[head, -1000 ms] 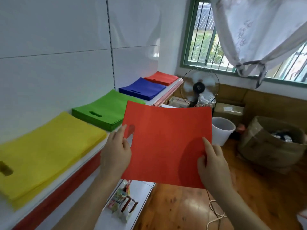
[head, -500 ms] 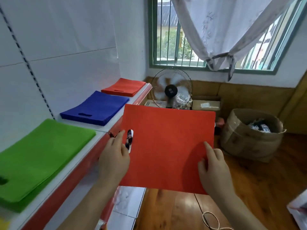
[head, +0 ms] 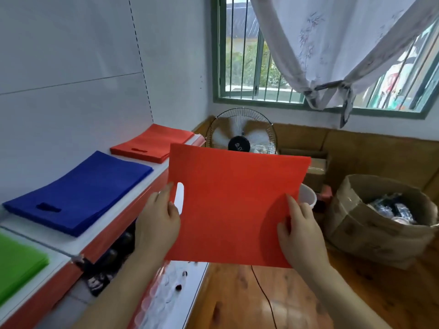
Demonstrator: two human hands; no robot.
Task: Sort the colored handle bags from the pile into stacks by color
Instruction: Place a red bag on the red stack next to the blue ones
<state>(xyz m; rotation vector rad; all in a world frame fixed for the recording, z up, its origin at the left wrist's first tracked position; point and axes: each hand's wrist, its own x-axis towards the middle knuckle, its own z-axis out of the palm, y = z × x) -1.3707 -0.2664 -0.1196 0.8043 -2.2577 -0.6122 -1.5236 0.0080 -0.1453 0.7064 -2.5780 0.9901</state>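
I hold a flat red handle bag (head: 228, 200) upright in front of me with both hands. My left hand (head: 158, 220) grips its left edge beside the cut-out handle slot. My right hand (head: 298, 227) grips its lower right part, thumb on the front. On the white shelf (head: 71, 244) to my left lie three stacks: a red stack (head: 154, 142) at the far end, a blue stack (head: 80, 188) in the middle, and a green stack (head: 16, 262) nearest, cut off by the frame edge.
A standing fan (head: 241, 136) is behind the held bag. A white bucket (head: 307, 198) and an open cardboard box (head: 377, 222) of dark items sit on the wooden floor at right. A lower shelf (head: 171, 295) holds small items; a cable (head: 266, 298) trails on the floor.
The view has swung right along the shelf: the yellow stack has left the frame and the red stack is closer. Both hands still hold the red bag, now nearer the red stack.
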